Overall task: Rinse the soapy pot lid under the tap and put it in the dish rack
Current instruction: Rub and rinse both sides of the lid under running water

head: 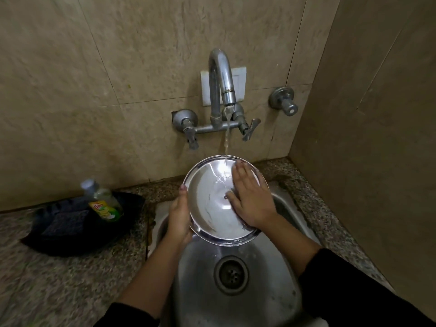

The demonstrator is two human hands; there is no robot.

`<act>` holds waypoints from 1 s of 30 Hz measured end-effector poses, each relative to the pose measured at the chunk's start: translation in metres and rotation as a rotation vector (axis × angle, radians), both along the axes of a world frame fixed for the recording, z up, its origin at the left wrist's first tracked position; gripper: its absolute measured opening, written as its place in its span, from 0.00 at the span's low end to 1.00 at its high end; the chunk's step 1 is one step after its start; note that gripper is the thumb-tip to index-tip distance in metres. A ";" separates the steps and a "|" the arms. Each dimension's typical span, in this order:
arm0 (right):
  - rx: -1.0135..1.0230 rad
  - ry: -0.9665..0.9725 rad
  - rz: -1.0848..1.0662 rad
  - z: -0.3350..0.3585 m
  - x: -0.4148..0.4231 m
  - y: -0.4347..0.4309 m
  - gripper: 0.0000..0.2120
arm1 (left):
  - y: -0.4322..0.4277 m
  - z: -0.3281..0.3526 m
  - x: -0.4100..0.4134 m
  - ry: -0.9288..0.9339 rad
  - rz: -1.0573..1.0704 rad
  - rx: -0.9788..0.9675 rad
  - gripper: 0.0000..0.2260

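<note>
A round steel pot lid (210, 204) is held tilted over the steel sink (236, 300), its hollow side facing me. Water runs from the curved tap (223, 76) onto the lid's upper middle. My left hand (179, 215) grips the lid's left rim, thumb on the edge. My right hand (251, 197) lies flat on the lid's right half, fingers spread, beside the stream. No dish rack is in view.
A dish soap bottle (103, 201) stands in a black tray (77, 223) on the granite counter at left. Tap handles (251, 128) and a wall valve (284, 101) sit on the tiled wall. A side wall closes in on the right.
</note>
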State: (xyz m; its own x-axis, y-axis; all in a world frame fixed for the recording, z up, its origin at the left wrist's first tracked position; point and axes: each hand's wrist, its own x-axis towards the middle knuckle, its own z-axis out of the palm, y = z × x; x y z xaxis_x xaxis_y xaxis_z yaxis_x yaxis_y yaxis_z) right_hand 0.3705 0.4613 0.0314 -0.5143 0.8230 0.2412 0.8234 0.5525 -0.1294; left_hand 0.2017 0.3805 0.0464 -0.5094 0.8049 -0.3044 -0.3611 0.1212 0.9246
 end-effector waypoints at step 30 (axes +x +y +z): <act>-0.519 0.438 0.171 0.053 -0.001 0.043 0.16 | -0.012 0.014 -0.019 0.202 -0.300 0.054 0.05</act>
State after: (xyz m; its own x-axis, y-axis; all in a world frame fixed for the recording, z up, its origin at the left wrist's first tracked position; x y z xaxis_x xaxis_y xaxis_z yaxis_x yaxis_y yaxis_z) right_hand 0.3696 0.5044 0.0847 -0.5921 0.8041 0.0534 0.5425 0.4467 -0.7114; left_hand 0.1824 0.3683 0.0601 -0.2935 0.9399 -0.1743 -0.1262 0.1427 0.9817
